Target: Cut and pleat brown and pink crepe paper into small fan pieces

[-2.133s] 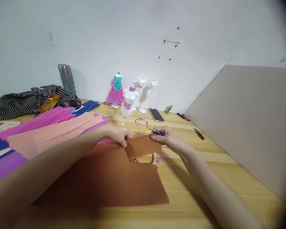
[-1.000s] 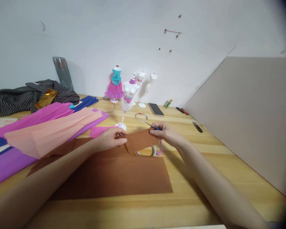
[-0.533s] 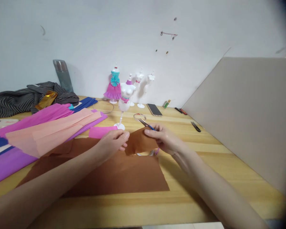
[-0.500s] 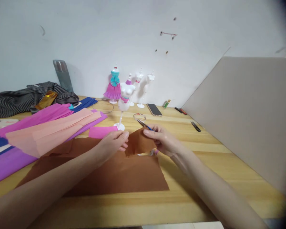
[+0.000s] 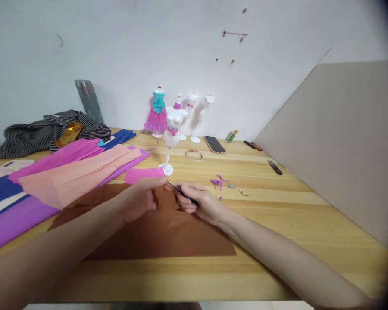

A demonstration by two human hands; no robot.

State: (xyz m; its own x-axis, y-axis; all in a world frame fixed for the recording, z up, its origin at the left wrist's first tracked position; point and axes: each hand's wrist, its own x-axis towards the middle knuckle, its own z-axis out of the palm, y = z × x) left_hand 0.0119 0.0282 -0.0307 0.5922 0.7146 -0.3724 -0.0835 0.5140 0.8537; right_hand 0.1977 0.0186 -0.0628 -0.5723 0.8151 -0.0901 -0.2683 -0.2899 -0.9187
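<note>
My right hand (image 5: 202, 204) is closed around small scissors (image 5: 179, 189) with dark blue handles, their tips pointing left toward my left thumb. Beside it, my left hand (image 5: 140, 200) pinches a small piece of brown crepe paper (image 5: 166, 200), which hangs between the two hands. Whether the right fingers also touch this piece I cannot tell. Under both hands a large brown crepe paper sheet (image 5: 181, 241) lies flat on the table, partly covered by my left forearm. Just behind the hands lies a pink paper strip (image 5: 144, 174).
A white mini mannequin (image 5: 172, 133) stands past the strip, with a dressed mannequin (image 5: 157, 112) and two more behind. Coloured paper sheets (image 5: 74, 172) lie left. Right are paper scraps (image 5: 218, 183), a phone (image 5: 215, 144), a bracelet (image 5: 194, 155), a black cutter (image 5: 274, 167) and a partition (image 5: 342, 137).
My right hand has moved left and down with the scissors. The small brown piece has passed from the right fingers to my left hand. Paper scraps on the table have come into view.
</note>
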